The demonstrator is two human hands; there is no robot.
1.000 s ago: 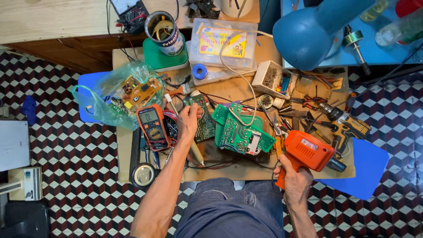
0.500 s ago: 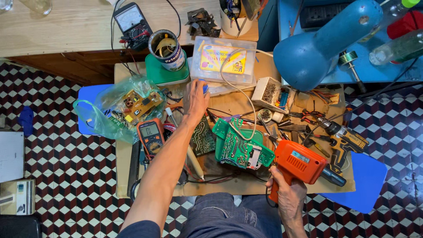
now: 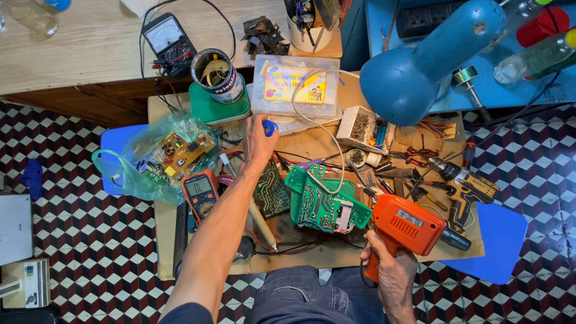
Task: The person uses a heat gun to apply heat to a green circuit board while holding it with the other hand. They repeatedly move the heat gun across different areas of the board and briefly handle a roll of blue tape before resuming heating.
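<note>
We see our left hand [image 3: 259, 141] stretched far across the low desk [image 3: 306, 255], its fingers pinched on a small blue roll [image 3: 270, 127] that sits just near of the clear plastic box [image 3: 295, 87]. Our right hand [image 3: 391, 273] is clenched round the grip of the orange soldering gun [image 3: 408, 227] at the desk's near edge, right of centre. The gun's long axis runs left to right, a little tilted; its dark end [image 3: 456, 240] points right and slightly near, toward the blue plastic stool [image 3: 492, 240] showing past the desk's right edge.

Open room is scarce. The desk is crowded almost to every edge; the only barer strip lies along the near edge between our two arms, where a few wires trail. On the left a bagged yellow circuit board [image 3: 174, 157] hangs over the edge. On the far side a tin can [image 3: 217, 75] and the plastic box close off the desk, and the blue lamp shade [image 3: 403, 84] hangs over the far right corner. Checked floor [image 3: 72, 234] lies free left and right.

We count three circuit boards: the yellow bagged one, a dark one [image 3: 271, 189] beside our left forearm, and a green one [image 3: 321, 201] between our hands. There are two meters: an orange one [image 3: 200, 191] on the desk, and a black one [image 3: 169, 41] on the wooden bench beyond.
</note>
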